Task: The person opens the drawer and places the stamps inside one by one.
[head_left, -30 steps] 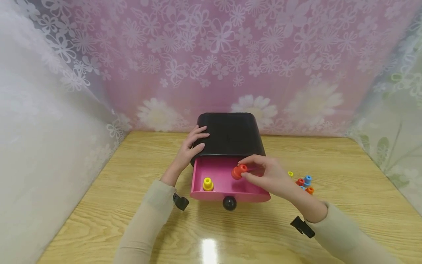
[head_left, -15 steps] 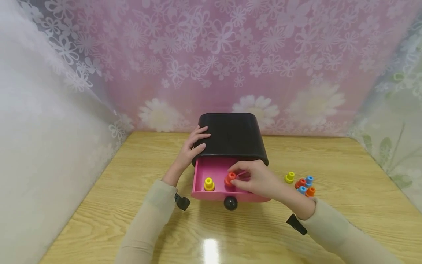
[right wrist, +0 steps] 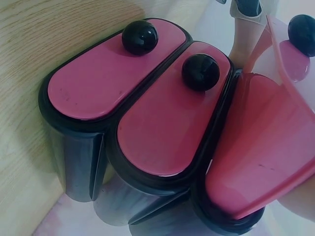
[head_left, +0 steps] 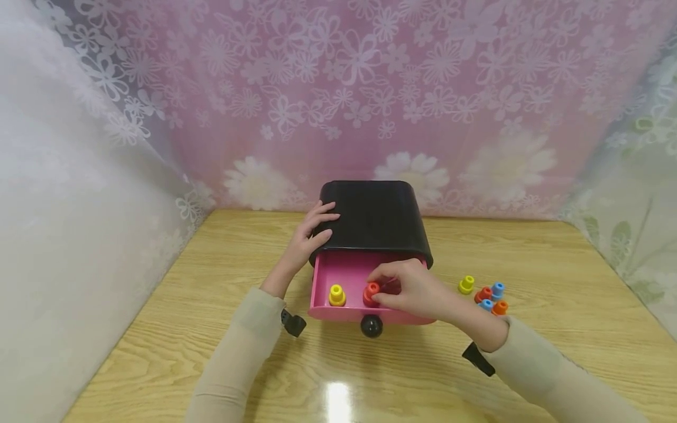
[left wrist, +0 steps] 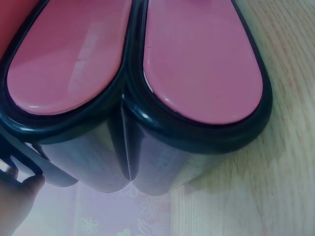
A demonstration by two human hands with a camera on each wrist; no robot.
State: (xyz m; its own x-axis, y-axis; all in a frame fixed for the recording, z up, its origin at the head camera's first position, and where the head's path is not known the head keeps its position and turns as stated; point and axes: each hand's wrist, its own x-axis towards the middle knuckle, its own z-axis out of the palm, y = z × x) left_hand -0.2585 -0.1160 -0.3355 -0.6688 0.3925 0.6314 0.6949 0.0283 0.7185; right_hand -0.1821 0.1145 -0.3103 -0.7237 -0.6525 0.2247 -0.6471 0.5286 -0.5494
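Note:
A black cabinet [head_left: 372,214] has its top pink drawer [head_left: 338,267] pulled out. My left hand [head_left: 307,238] rests on the cabinet's upper left edge, fingers extended over the top; part of that hand [left wrist: 19,201] shows at the left wrist view's lower left. Inside the drawer, thumb and fingers of my right hand [head_left: 415,288] pinch a red stepped peg [head_left: 371,294], which appears upright close to the front wall. A similar yellow peg [head_left: 337,295] stands to its left. The right wrist view does not show the red peg; the open drawer's side [right wrist: 266,152] fills its right part.
On the wooden table [head_left: 264,376], right of the cabinet, several pegs stand together: yellow [head_left: 466,285], red [head_left: 483,295], blue [head_left: 497,291] and orange [head_left: 499,308]. Two lower drawers with black knobs [right wrist: 201,72] are closed. Floral curtains [head_left: 359,106] surround the table.
My right hand has carried the red peg down and slightly left, to the drawer's front beside the yellow peg. The left hand has stayed on the cabinet.

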